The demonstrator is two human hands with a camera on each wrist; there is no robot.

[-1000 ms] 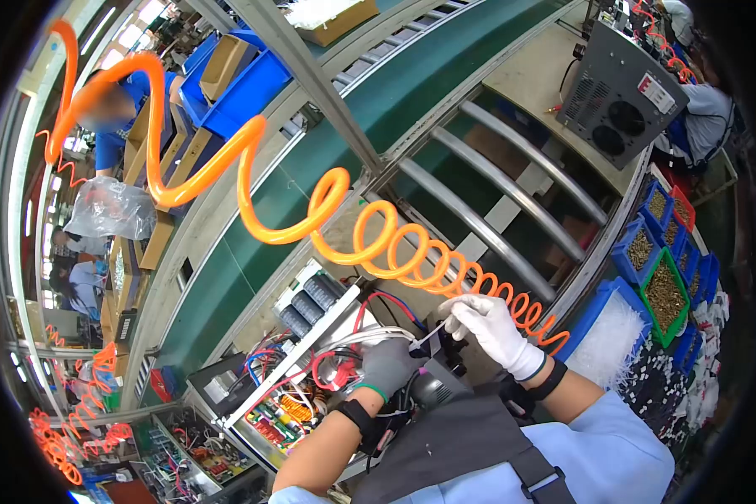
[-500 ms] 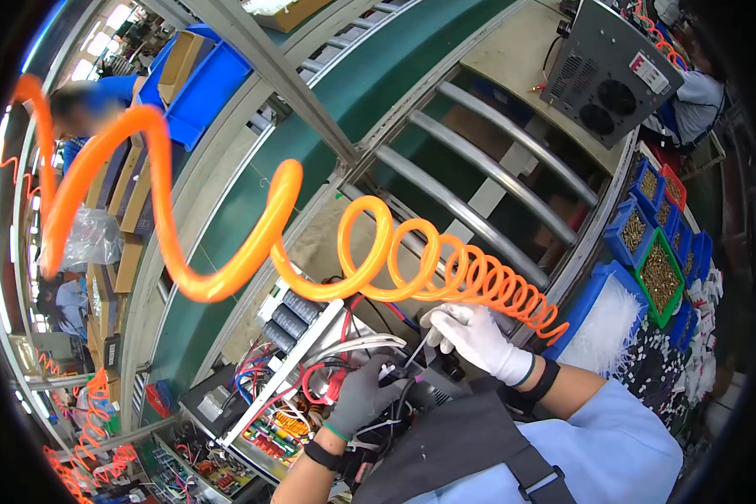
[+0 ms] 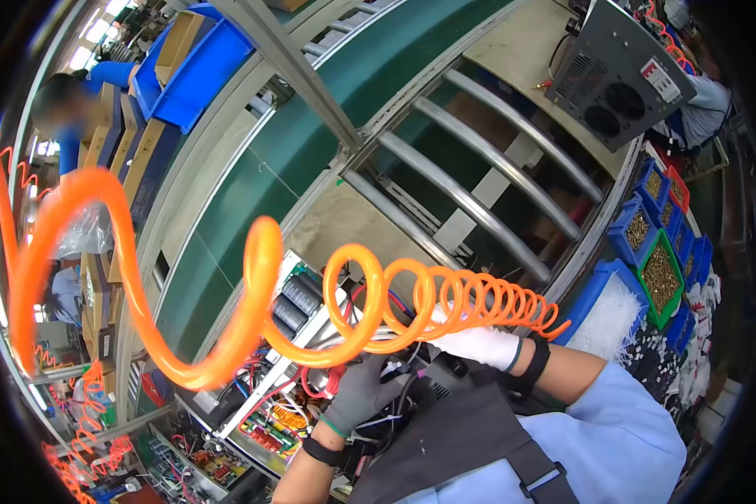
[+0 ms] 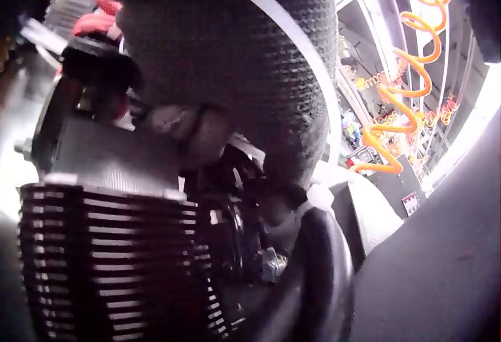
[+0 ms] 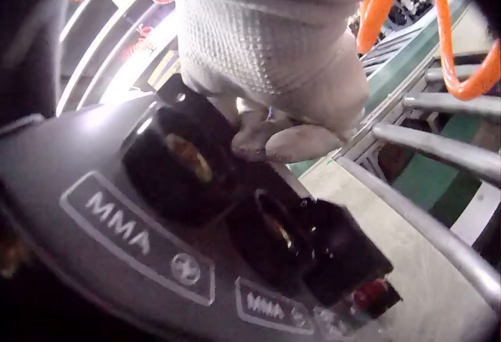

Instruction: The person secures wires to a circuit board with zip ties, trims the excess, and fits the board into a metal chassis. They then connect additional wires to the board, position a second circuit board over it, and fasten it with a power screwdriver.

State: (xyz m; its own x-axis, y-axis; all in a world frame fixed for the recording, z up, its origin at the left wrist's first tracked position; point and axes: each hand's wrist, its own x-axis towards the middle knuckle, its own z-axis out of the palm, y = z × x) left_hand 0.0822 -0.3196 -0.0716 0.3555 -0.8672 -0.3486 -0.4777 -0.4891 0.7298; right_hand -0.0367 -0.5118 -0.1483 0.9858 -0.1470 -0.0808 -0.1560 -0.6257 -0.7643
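Observation:
My left hand (image 3: 357, 399), in a grey glove, curls among the cables of an opened welding machine, beside its dark capacitors (image 3: 298, 304) and red wires (image 3: 317, 382). A white cable tie (image 4: 303, 44) arcs across the grey glove in the left wrist view. My right hand (image 3: 479, 344), in a white glove, is close by on the right, partly behind the orange hose. Seen from the right wrist, its fingertips (image 5: 301, 144) are curled in a pinch above the black sockets (image 5: 188, 158) of the panel marked MMA (image 5: 117, 224). What they pinch is mostly hidden.
A coiled orange air hose (image 3: 265, 260) hangs across the work, in front of the right hand. Metal rollers (image 3: 470, 197) lie beyond. To the right stand a blue bin of white cable ties (image 3: 601, 315) and a green bin of screws (image 3: 661, 281). Another person works at upper left.
The orange hose has swung down and left in view and now crosses my right hand. The white strip seen earlier between both hands is now mostly covered. My left hand stays among the cables.

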